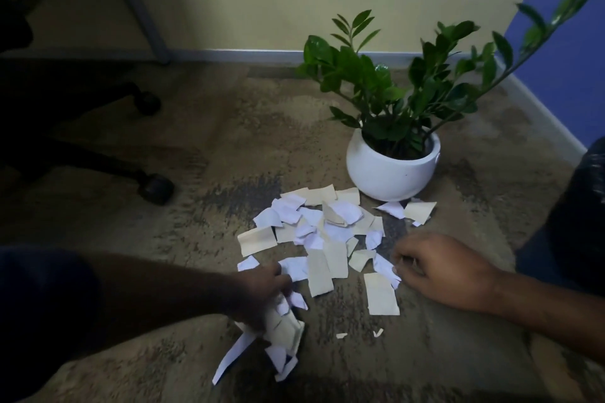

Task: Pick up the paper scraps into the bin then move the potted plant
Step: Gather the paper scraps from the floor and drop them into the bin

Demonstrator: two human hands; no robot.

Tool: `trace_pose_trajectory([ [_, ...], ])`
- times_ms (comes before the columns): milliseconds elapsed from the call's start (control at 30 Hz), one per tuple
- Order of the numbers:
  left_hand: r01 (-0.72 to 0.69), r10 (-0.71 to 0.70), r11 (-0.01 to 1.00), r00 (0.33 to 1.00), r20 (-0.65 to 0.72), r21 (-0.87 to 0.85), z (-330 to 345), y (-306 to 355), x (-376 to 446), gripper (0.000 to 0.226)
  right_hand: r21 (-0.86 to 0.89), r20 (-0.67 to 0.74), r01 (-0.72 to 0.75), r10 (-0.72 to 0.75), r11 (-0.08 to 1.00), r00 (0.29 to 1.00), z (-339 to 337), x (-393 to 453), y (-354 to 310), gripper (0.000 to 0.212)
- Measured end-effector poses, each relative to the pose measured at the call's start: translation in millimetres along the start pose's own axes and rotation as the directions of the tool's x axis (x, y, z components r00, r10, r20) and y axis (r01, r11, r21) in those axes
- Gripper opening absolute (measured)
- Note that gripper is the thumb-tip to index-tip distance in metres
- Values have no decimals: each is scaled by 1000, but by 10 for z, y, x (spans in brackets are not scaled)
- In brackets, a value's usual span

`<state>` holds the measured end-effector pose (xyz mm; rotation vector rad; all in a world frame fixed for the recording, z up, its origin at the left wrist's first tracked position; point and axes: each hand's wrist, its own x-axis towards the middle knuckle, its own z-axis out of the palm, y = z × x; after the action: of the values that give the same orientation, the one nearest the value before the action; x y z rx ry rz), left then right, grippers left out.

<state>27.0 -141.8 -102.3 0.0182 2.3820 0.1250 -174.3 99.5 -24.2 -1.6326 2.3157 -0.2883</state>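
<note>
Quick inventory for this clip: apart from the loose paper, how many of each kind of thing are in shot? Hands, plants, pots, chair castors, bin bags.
Hands: 2, left hand gripping a bunch of paper scraps, right hand pinching one scrap
Potted plant: 1
White pot: 1
Chair castors: 2 visible
Black bin bag: 1, partly out of frame
Total: 7

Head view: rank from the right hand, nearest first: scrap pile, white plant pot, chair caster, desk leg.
1. scrap pile: at the right hand, whose fingers touch its edge.
2. white plant pot: just beyond the pile, ahead of the hand.
3. chair caster: far left, on the carpet.
4. desk leg: farthest, back left by the wall.
</note>
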Motion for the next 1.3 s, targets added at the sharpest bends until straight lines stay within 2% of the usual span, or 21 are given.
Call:
trace_pose_trajectory([
  [67, -15, 14, 995, 1000, -16, -97, -43, -66, 10, 46, 6, 24, 6, -6, 1000, 1000, 76, 57, -63, 10],
  [133, 74, -88, 947, 996, -32, -311, -136, -139, 3, 40, 10, 52, 14, -14, 1000, 999, 152, 109, -143, 15],
  [200, 105, -137, 906, 989, -47, -410, -237, -244, 22, 41, 15, 85, 27, -28, 1000, 996, 238, 165, -236, 18],
  [300, 98, -166, 876, 980, -105, -472, -389, -347, 72, 48, 31, 127, 67, -70, 997, 989, 409, 234, -388, 20],
  [500, 65, -221, 830, 950, -220, -553, -516, -411, 173, 19, 74, 198, 157, -169, 985, 965, 898, 329, -852, 34],
  [633, 47, -196, 832, 957, -214, -553, -528, -383, 259, 24, -1, 338, 193, -182, 981, 923, 1174, 330, -1234, 70],
  [700, 31, -178, 834, 960, -215, -550, -523, -365, 291, 16, -56, 384, 122, -91, 991, 919, 1285, 346, -1385, 88],
  [767, 26, -174, 839, 959, -223, -543, -522, -348, 302, 16, -87, 389, 34, 3, 996, 921, 1400, 367, -1498, 97],
  [833, 26, -180, 838, 956, -231, -545, -517, -349, 302, 14, -115, 370, 0, 43, 993, 928, 1495, 383, -1553, 94],
  [900, 43, -196, 837, 954, -226, -546, -517, -353, 284, 24, -101, 363, -9, 45, 995, 931, 1520, 396, -1559, 81],
  [1000, 58, -222, 830, 947, -234, -555, -509, -371, 269, 24, -15, 341, -20, 24, 1000, 940, 1511, 424, -1520, 59],
  [1100, 53, -227, 828, 942, -247, -558, -521, -380, 265, 17, 114, 256, -53, 22, 992, 967, 1527, 438, -1486, 36],
  [1200, 49, -227, 831, 939, -259, -553, -550, -364, 245, 14, 128, 247, -23, -9, 991, 969, 1535, 468, -1515, 29],
  [1300, 36, -223, 825, 938, -266, -564, -556, -346, 234, 15, 92, 288, 101, -124, 991, 950, 1530, 527, -1635, 32],
])
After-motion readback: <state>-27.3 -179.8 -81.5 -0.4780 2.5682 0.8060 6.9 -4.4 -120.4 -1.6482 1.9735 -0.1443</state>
